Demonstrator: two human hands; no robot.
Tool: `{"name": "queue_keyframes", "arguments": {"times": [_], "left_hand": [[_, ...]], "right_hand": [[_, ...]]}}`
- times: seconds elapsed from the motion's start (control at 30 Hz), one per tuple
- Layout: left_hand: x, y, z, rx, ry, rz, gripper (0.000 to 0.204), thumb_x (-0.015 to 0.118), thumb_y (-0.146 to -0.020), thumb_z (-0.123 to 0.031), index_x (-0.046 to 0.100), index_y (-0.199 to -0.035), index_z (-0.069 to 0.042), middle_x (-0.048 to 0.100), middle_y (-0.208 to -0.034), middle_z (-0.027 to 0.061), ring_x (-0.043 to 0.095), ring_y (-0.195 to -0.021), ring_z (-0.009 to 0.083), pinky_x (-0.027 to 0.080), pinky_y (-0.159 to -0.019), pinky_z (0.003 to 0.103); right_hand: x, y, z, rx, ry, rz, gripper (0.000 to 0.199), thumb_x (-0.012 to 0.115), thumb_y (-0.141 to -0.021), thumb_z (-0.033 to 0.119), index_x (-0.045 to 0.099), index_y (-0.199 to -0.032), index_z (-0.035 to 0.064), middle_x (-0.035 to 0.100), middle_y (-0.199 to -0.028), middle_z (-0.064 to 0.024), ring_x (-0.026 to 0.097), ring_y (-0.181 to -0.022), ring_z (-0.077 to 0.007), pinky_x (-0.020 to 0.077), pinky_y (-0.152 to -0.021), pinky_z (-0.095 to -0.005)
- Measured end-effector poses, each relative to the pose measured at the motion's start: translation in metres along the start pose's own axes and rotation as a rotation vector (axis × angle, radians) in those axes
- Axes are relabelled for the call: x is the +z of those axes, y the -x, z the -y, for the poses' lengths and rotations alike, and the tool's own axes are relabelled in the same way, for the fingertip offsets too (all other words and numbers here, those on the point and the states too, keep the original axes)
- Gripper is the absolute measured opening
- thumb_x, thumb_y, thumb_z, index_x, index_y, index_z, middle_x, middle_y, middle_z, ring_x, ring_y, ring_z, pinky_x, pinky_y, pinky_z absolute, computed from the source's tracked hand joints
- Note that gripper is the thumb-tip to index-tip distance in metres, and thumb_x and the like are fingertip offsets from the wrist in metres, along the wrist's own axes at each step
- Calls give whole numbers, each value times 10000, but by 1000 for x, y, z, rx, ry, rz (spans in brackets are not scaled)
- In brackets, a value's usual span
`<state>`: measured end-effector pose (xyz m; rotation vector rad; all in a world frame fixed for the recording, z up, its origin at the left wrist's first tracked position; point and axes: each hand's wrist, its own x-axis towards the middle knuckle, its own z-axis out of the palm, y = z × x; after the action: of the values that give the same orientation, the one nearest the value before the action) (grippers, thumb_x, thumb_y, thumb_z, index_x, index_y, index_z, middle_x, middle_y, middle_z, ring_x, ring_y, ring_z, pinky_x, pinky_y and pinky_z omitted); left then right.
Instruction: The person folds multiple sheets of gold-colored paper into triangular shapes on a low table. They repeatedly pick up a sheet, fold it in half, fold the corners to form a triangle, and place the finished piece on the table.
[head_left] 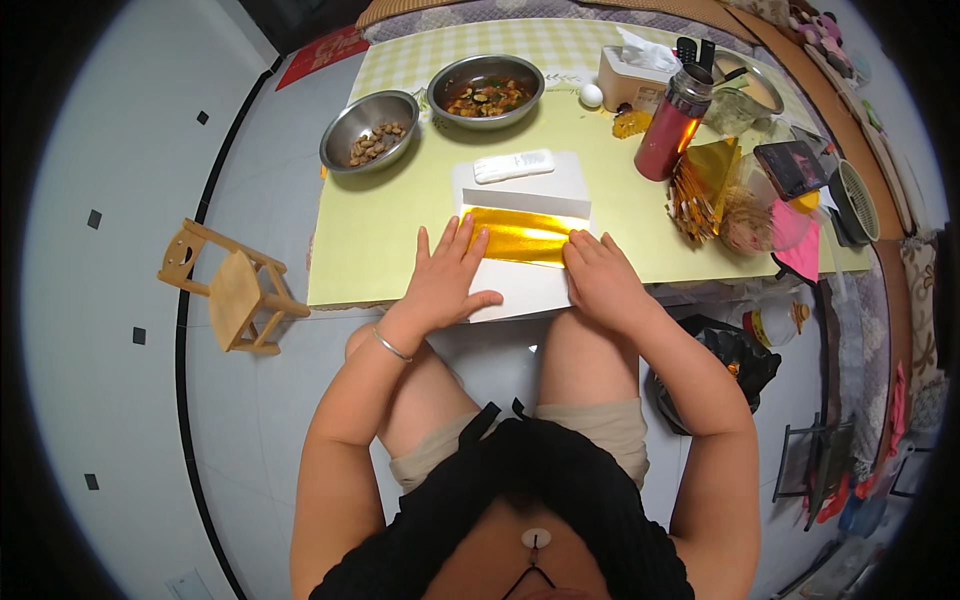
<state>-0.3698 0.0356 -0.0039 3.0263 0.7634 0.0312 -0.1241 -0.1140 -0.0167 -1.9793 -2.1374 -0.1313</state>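
A strip of shiny gold foil paper lies on a white sheet of card at the table's near edge. My left hand rests flat with fingers spread, its fingertips on the foil's left end and the thumb on the card. At the foil's right end, my right hand presses down with its fingers extended. A raised white flap runs along the foil's far side. Just beyond it sits a white oblong block.
Two steel bowls, one of nuts and one of food in liquid, stand at the back left. To the right are a red flask, a stack of folded gold paper, a phone and a tissue box. A wooden chair stands left.
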Motion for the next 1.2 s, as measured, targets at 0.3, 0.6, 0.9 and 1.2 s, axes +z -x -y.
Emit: {"name": "queue_keyframes", "arguments": {"times": [0.3, 0.6, 0.9, 1.2], "left_hand": [[6, -50, -48, 147, 78, -301, 247, 725, -775, -232, 662, -926, -46, 622, -983, 134, 595, -953, 334, 509, -821, 441], [-4, -48, -64, 173, 116, -276, 253, 691, -836, -238, 693, -976, -27, 651, -956, 137, 621, -854, 329, 547, -738, 422], [11, -12, -30, 170, 20, -430, 464, 738, -838, -406, 717, -1130, -47, 665, -1233, 208, 633, -1087, 391, 528, -900, 463], [2, -50, -60, 160, 213, -396, 149, 698, -784, -182, 637, -780, -46, 589, -826, 140, 600, -808, 336, 518, -700, 453]], "right_hand": [[-26, -24, -2, -49, -90, 80, 174, 638, -787, 129, 634, -912, 8, 677, -1016, -193, 674, -991, -366, 505, -967, -498], [1, -8, -2, -76, 11, -80, 310, 641, -849, 188, 668, -1130, 59, 660, -1153, -230, 646, -1090, -396, 494, -1000, -516], [6, 21, -15, -106, -93, -209, 324, 622, -924, 242, 679, -1191, 69, 628, -1286, -240, 604, -1199, -419, 425, -1082, -555], [-13, -3, -9, -126, 32, -75, 94, 642, -787, 140, 666, -835, 63, 687, -903, -152, 678, -938, -338, 387, -1103, -594]]}}
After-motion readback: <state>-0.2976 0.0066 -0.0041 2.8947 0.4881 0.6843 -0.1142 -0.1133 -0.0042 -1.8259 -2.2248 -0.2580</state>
